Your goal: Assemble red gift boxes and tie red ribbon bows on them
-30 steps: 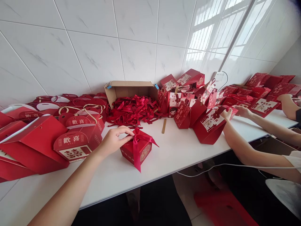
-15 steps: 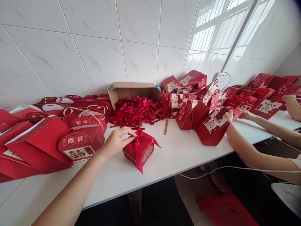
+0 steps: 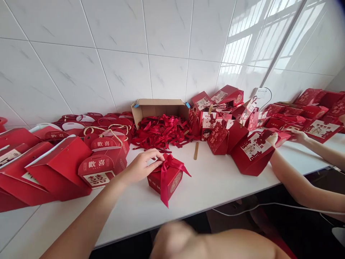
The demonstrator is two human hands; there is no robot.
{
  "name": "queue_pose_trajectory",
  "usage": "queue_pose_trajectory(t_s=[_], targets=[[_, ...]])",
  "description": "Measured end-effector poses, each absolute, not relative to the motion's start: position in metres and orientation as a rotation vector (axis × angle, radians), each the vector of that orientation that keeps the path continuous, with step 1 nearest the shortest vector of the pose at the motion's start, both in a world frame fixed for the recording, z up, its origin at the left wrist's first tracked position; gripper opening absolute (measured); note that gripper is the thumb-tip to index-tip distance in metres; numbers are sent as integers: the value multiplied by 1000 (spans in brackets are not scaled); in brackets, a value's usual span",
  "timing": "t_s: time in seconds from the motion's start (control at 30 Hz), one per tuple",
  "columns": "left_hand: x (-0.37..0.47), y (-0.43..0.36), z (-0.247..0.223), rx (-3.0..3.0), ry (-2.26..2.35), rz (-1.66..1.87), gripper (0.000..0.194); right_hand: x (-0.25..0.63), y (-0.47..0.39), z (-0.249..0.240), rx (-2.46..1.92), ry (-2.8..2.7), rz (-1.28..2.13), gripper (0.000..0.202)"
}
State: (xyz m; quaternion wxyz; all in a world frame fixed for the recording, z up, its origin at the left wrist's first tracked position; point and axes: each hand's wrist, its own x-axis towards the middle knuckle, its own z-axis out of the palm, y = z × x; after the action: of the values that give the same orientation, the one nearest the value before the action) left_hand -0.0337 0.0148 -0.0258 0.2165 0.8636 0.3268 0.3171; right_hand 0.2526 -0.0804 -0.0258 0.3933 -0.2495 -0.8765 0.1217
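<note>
A small red gift box with gold printing stands on the white table. Tied on its top is a red satin ribbon, one tail hanging down the front and another pointing right. My left hand reaches in from the left, thumb and fingertips closed in a pinch at the bow's left side, on the ribbon. My right hand is at the bottom, in front of the table edge, apart from the box. Motion blurs it, so its fingers cannot be made out.
Red gift boxes crowd the left. Behind stands a cardboard box spilling red ribbons. A flat wooden stick lies right of the gift box. A co-worker's hands hold a red bag. A white cable hangs below.
My right hand and forearm have come into view from below. My left hand stays at the bow. The whole view has shifted slightly, moving everything right and down.
</note>
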Motion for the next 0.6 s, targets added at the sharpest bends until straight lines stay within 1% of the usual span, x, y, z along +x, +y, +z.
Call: queue_pose_trajectory(t_s=[0.03, 0.1, 0.13, 0.2, 0.27, 0.37, 0.5, 0.6], targets=[[-34, 14, -24, 2398, 912, 861, 14, 233, -85, -31, -627, -2127, 324, 23], [-34, 13, -19, 2407, 919, 821, 15, 205, -83, -36, -651, -1959, 358, 32], [-33, 13, -17, 2411, 921, 800, 15, 197, -77, -36, -730, -1823, 438, 26], [-32, 12, -14, 2417, 925, 762, 16, 191, -55, -33, -905, -1739, 592, 19], [-31, 12, -11, 2420, 939, 734, 15, 191, -33, -29, -1043, -1798, 710, 25], [-30, 10, -6, 2423, 974, 697, 11, 192, -11, -26, -1070, -1949, 768, 35], [-30, 7, 1, 2419, 1020, 649, 7, 187, -4, -24, -1032, -2071, 815, 30], [-29, 4, 5, 2422, 1040, 617, 7, 183, 1, -21, -1052, -2046, 906, 28]])
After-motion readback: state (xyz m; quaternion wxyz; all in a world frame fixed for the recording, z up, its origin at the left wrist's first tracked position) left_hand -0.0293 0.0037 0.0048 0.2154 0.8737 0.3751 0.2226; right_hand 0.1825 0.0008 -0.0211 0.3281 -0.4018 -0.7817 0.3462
